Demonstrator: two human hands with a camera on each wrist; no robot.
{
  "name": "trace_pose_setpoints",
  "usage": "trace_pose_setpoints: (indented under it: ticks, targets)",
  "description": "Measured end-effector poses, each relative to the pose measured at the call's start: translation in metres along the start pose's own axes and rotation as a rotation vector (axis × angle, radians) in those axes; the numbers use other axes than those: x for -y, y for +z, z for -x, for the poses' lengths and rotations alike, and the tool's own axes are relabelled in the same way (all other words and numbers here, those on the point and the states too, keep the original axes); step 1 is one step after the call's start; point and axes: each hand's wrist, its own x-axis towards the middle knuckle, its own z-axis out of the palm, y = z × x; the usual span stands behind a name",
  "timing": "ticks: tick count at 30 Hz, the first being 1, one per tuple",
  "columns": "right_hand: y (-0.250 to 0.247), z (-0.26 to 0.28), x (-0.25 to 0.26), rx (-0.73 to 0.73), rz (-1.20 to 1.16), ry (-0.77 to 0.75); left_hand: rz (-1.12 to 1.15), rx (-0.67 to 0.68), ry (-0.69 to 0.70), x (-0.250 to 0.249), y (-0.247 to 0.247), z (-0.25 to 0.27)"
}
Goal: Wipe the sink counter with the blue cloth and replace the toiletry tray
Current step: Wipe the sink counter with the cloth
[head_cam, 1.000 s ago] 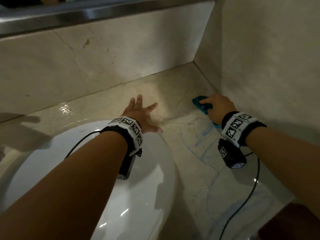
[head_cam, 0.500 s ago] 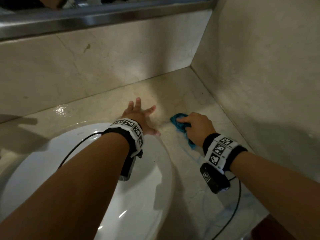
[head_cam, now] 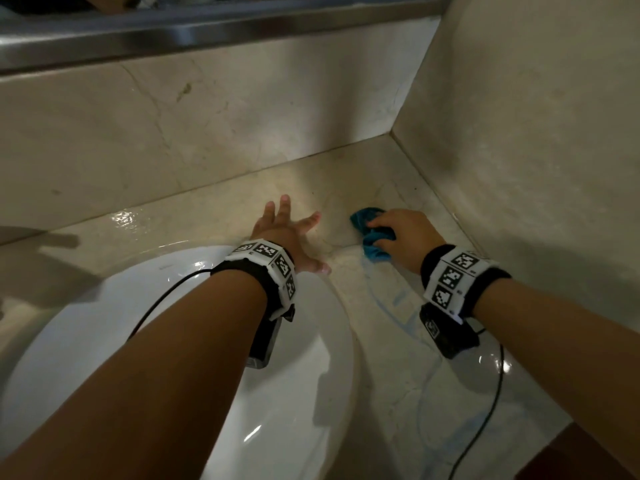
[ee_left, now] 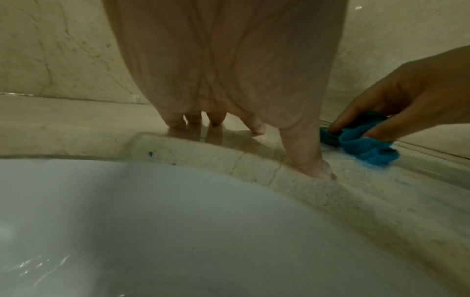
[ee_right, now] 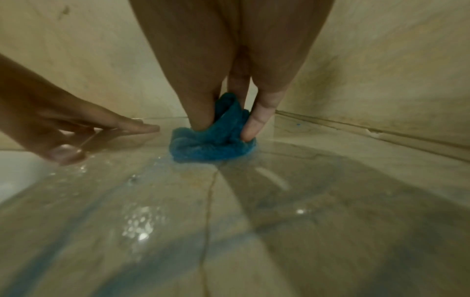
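Note:
A bunched blue cloth (head_cam: 372,235) lies on the beige marble counter (head_cam: 388,341) near the back right corner. My right hand (head_cam: 398,233) grips it, fingers and thumb curled into its folds, clearly so in the right wrist view (ee_right: 216,140). My left hand (head_cam: 287,233) rests flat on the counter just left of the cloth, fingers spread, thumb at the sink's rim (ee_left: 315,170). From the left wrist camera the cloth (ee_left: 366,148) shows at the right under my other hand. No toiletry tray is in view.
A white oval sink basin (head_cam: 207,393) fills the lower left. Marble walls (head_cam: 519,168) close the corner at the back and right, with a metal ledge (head_cam: 207,29) above. Wet blue-tinted streaks (head_cam: 391,306) mark the counter. A dark brown surface (head_cam: 571,455) shows at bottom right.
My right hand dragged the cloth from the right wall leftward, then slid it a little back toward the rear of the counter. The left hand stayed planted.

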Motion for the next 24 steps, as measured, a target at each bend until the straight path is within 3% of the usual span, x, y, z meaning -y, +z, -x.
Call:
trace_pose_setpoints:
  ticks: [6, 9, 13, 18, 21, 24]
  targets:
    - [0.025, 0.022, 0.041, 0.065, -0.024, -0.121, -0.009, -0.011, -0.003, -0.001, -0.001, 0.001]
    - [0.026, 0.031, 0.034, 0.114, -0.093, -0.12, -0.026, 0.002, -0.009, -0.001, -0.005, 0.002]
    - [0.005, 0.007, 0.012, 0.007, -0.094, -0.022, -0.016, 0.013, -0.002, 0.0, -0.003, 0.002]
    - [-0.009, -0.005, 0.007, -0.03, -0.004, -0.01, 0.007, -0.013, 0.024, -0.008, -0.008, 0.002]
    - [0.015, 0.019, 0.019, -0.046, -0.06, -0.069, 0.004, -0.001, 0.011, -0.007, -0.007, 0.003]
    - [0.044, 0.034, 0.026, 0.065, -0.077, -0.123, -0.036, 0.053, -0.022, 0.006, 0.002, 0.009]
